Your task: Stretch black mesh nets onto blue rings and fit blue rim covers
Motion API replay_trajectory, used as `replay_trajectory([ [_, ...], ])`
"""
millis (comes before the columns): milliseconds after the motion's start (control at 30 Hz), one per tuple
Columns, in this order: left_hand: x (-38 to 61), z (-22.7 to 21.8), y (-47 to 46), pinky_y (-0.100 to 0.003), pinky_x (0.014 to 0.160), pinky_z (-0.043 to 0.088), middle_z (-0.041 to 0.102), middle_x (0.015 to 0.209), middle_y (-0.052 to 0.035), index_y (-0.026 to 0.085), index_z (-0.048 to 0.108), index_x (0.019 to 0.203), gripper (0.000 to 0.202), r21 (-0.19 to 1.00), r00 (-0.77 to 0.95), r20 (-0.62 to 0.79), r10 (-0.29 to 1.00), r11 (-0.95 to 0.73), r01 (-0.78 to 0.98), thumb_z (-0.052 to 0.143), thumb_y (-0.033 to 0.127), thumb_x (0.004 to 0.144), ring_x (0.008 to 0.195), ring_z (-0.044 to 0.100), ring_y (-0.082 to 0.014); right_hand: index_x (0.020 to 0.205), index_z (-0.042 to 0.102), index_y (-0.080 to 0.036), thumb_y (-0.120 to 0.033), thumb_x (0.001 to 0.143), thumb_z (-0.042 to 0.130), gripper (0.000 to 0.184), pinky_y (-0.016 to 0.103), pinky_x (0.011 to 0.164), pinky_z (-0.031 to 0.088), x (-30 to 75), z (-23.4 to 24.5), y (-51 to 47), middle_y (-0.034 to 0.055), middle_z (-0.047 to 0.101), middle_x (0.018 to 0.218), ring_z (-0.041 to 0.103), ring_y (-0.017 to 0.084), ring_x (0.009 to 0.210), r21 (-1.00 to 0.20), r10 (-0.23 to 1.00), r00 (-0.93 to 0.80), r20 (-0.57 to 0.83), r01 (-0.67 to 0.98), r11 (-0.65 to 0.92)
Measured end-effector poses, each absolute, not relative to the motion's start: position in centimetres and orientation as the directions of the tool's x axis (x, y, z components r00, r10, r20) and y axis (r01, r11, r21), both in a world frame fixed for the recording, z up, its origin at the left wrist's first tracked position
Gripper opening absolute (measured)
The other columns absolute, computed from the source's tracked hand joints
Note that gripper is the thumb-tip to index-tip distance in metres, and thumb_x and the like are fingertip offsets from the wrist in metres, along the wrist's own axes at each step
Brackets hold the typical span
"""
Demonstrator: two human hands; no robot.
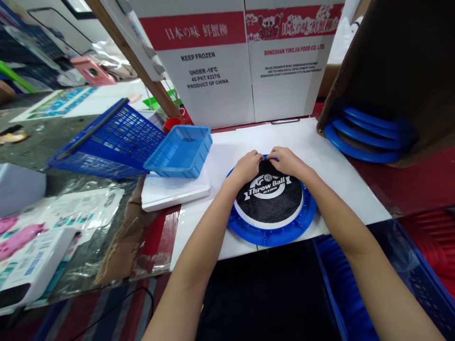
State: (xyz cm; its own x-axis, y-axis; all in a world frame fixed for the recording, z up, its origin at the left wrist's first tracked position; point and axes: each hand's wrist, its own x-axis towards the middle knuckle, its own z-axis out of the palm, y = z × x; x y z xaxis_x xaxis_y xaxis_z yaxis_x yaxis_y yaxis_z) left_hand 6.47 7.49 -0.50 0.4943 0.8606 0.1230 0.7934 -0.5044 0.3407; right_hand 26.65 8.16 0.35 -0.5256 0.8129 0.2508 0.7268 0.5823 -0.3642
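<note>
A round blue plastic ring (pixel 273 237) lies flat on the white work surface in front of me. Inside it sits a black mesh disc (pixel 273 210) with a white border and "Throw Ball" lettering. At the far edge, my left hand (pixel 249 166) has its bent fingers closed on the mesh disc's border. Close beside it, my right hand (pixel 285 161) pinches the same far edge, thumb and fingers together. The fingertips cover that part of the rim. Small pegs or notches show along the ring's near side.
A shallow blue tray (pixel 181 151) and a blue perforated basket (pixel 121 137) stand to the left. White printed cartons (pixel 227 102) rise behind. Several blue rings (pixel 369 137) lie in a cardboard box at right. Below right, a blue crate (pixel 415 265) borders the table edge.
</note>
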Motion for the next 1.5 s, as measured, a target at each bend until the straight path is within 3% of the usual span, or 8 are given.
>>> replay_trajectory([
  [367, 6.7, -0.4, 7.8, -0.043, 0.101, 0.053, 0.067, 0.12, -0.0166, 0.015, 0.07, 0.12, 0.039, 0.33, 0.485, 0.111, 0.867, -0.493, 0.805, 0.037, 0.008, 0.1, 0.116, 0.063, -0.0303, 0.121, 0.08, -0.016, -0.007, 0.1, 0.048, 0.039, 0.035, 0.089, 0.049, 25.6, 1.9, 6.5, 0.0144, 0.066, 0.114, 0.066, 0.027, 0.102, -0.222, 0.859, -0.504, 0.092, 0.831, 0.511],
  [567, 6.5, -0.2, 6.8, -0.041, 0.098, 0.054, 0.065, 0.122, -0.0151, 0.016, 0.066, 0.126, 0.038, 0.328, 0.495, 0.144, 0.857, -0.513, 0.793, 0.038, 0.011, 0.102, 0.111, 0.064, -0.0286, 0.125, 0.077, -0.015, -0.009, 0.102, 0.047, 0.038, 0.038, 0.081, 0.048, 25.1, 2.5, 5.3, 0.0173, 0.064, 0.126, 0.067, 0.027, 0.094, -0.124, 0.888, -0.458, 0.045, 0.879, 0.46],
  [833, 6.7, -0.4, 7.1, -0.043, 0.1, 0.054, 0.065, 0.125, -0.0151, 0.017, 0.069, 0.127, 0.04, 0.339, 0.455, 0.125, 0.882, -0.469, 0.816, 0.038, 0.012, 0.102, 0.116, 0.065, -0.03, 0.123, 0.08, -0.023, -0.013, 0.103, 0.05, 0.037, 0.037, 0.085, 0.05, 25.6, 1.7, 6.1, 0.0113, 0.068, 0.122, 0.065, 0.029, 0.111, -0.27, 0.899, -0.424, 0.104, 0.858, 0.436],
  [1033, 6.7, -0.1, 7.3, -0.043, 0.103, 0.053, 0.065, 0.125, -0.0143, 0.018, 0.071, 0.128, 0.044, 0.367, 0.447, 0.11, 0.888, -0.454, 0.812, 0.038, 0.009, 0.101, 0.118, 0.065, -0.029, 0.118, 0.081, -0.021, -0.01, 0.1, 0.051, 0.037, 0.038, 0.091, 0.051, 25.9, 0.9, 6.9, 0.0115, 0.067, 0.118, 0.064, 0.028, 0.108, -0.353, 0.884, -0.445, 0.141, 0.812, 0.465],
  [1200, 5.4, 2.3, 5.3, -0.044, 0.107, 0.051, 0.063, 0.126, -0.0146, 0.015, 0.072, 0.117, 0.026, 0.352, 0.489, 0.191, 0.851, -0.524, 0.776, 0.054, 0.016, 0.099, 0.117, 0.062, -0.0299, 0.115, 0.081, -0.018, -0.009, 0.096, 0.052, 0.036, 0.043, 0.101, 0.052, 26.5, -0.4, 7.6, 0.0127, 0.059, 0.116, 0.059, 0.029, 0.109, -0.401, 0.848, -0.482, 0.222, 0.748, 0.53],
  [1300, 5.5, 4.0, 2.3, -0.043, 0.104, 0.052, 0.065, 0.12, -0.0111, 0.017, 0.071, 0.114, 0.023, 0.39, 0.632, 0.071, 0.772, -0.604, 0.695, 0.072, 0.03, 0.094, 0.113, 0.063, -0.0292, 0.114, 0.081, -0.016, -0.011, 0.095, 0.055, 0.032, 0.05, 0.108, 0.05, 26.7, -1.4, 8.1, 0.016, 0.056, 0.123, 0.053, 0.034, 0.121, -0.38, 0.851, -0.459, 0.254, 0.762, 0.524],
  [1433, 6.5, 4.2, -2.0, -0.047, 0.11, 0.05, 0.059, 0.137, -0.0146, 0.018, 0.067, 0.127, 0.051, 0.344, 0.797, -0.181, 0.576, -0.722, 0.6, 0.087, 0.037, 0.084, 0.128, 0.057, -0.0341, 0.118, 0.08, -0.017, -0.011, 0.096, 0.056, 0.033, 0.051, 0.112, 0.049, 26.9, -2.3, 8.6, 0.0153, 0.059, 0.12, 0.054, 0.033, 0.119, -0.388, 0.835, -0.478, 0.273, 0.74, 0.55],
  [1500, 6.4, 3.8, -3.2, -0.046, 0.109, 0.051, 0.058, 0.138, -0.0156, 0.018, 0.069, 0.121, 0.038, 0.306, 0.816, -0.192, 0.546, -0.756, 0.578, 0.082, 0.035, 0.09, 0.128, 0.057, -0.0339, 0.118, 0.079, -0.018, -0.011, 0.096, 0.056, 0.032, 0.051, 0.112, 0.05, 27.0, -2.4, 8.8, 0.0145, 0.06, 0.12, 0.055, 0.032, 0.118, -0.399, 0.824, -0.487, 0.289, 0.721, 0.566],
])
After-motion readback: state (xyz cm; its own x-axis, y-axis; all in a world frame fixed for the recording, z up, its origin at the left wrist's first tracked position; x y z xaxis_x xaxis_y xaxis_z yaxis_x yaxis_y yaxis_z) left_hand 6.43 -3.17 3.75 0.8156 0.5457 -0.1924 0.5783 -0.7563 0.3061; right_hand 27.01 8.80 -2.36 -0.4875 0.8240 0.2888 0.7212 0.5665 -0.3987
